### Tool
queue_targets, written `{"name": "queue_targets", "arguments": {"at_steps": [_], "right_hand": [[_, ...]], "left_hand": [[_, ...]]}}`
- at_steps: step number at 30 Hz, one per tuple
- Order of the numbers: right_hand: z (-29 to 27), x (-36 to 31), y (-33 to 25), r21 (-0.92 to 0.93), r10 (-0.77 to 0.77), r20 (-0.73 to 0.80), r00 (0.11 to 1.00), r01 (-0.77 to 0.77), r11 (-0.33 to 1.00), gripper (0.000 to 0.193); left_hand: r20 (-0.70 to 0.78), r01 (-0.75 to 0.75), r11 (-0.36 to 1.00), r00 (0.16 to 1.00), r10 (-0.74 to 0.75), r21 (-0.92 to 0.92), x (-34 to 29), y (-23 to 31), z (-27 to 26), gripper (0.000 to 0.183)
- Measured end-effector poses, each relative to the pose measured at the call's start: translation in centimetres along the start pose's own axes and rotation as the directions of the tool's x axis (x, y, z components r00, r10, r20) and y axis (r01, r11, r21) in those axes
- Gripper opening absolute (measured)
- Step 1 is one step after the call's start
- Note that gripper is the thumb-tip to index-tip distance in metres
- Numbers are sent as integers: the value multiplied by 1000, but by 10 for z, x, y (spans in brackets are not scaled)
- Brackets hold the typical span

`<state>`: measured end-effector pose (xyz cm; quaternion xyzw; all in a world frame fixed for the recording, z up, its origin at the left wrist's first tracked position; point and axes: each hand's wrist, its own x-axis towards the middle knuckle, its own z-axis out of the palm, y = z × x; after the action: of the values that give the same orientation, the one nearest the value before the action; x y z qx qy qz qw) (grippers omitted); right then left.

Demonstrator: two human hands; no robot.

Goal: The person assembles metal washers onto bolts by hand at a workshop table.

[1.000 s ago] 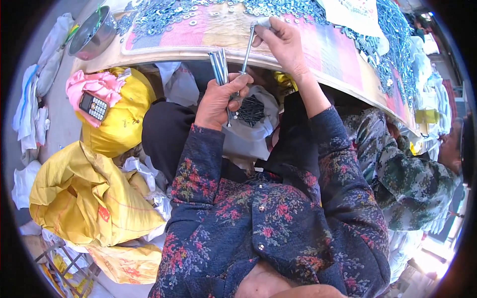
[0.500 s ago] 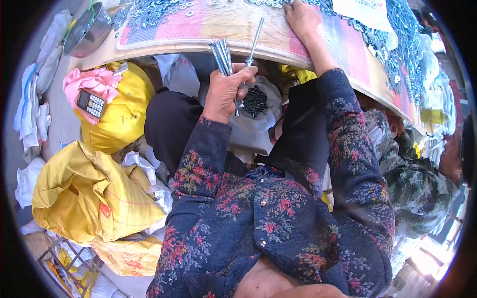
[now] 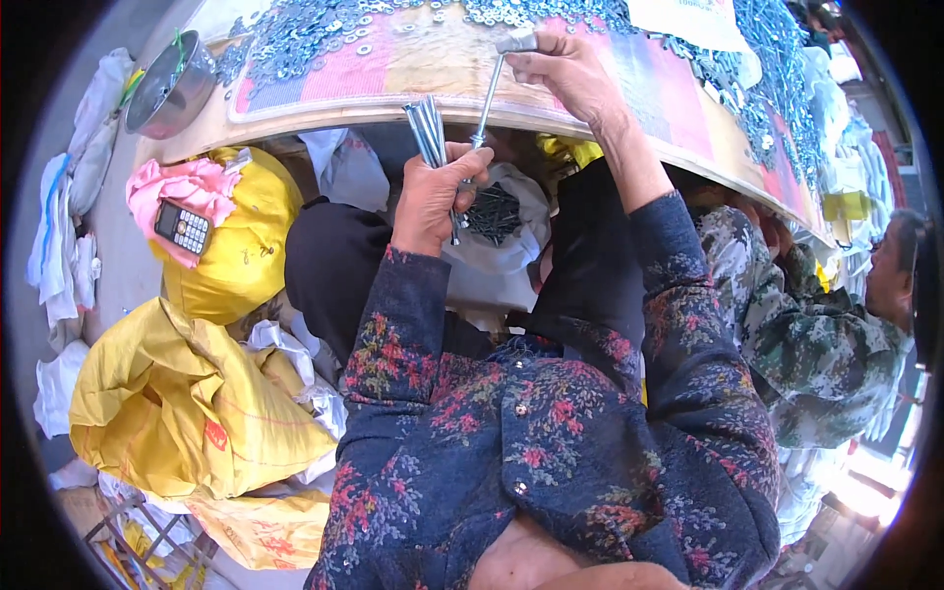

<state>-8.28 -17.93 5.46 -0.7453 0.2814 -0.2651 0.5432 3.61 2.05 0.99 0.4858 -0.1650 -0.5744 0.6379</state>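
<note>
My left hand (image 3: 433, 197) is closed around a bundle of long silver bolts (image 3: 426, 128) that stick up toward the table edge. My right hand (image 3: 565, 74) pinches the head end of one long bolt (image 3: 489, 93), whose lower end reaches down to my left hand. Both hands are at the near edge of a board table (image 3: 393, 74) strewn with washers (image 3: 305, 34) and nuts. Below my hands, in my lap, an open white bag (image 3: 497, 211) holds dark screws.
A metal bowl (image 3: 172, 84) sits at the table's left corner. Yellow sacks (image 3: 231, 246) lie on my left, one topped with a pink cloth and a small phone (image 3: 182, 228). Another person in a camouflage jacket (image 3: 816, 334) sits at my right.
My right hand went out over the table and has come back to its edge with a long bolt. My left hand has held the bundle in about the same place.
</note>
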Motion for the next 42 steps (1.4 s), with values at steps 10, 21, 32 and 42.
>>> {"name": "queue_targets", "arguments": {"at_steps": [10, 21, 32, 42], "right_hand": [[-1, 14, -27, -33, 65, 209, 976, -59, 998, 21], [54, 5, -43, -307, 124, 365, 923, -7, 952, 32], [91, -43, -34, 409, 90, -181, 979, -8, 913, 43], [108, -56, -70, -361, -150, -270, 951, 45, 931, 35]], "left_hand": [[55, 20, 996, 998, -15, -91, -9, 8, -15, 15], [20, -15, 986, 1000, 18, -165, -5, 10, -26, 11], [-131, -212, 960, 973, 190, -183, -11, 8, -14, 11], [-114, -216, 940, 975, 192, -263, -13, 11, -23, 7]]}}
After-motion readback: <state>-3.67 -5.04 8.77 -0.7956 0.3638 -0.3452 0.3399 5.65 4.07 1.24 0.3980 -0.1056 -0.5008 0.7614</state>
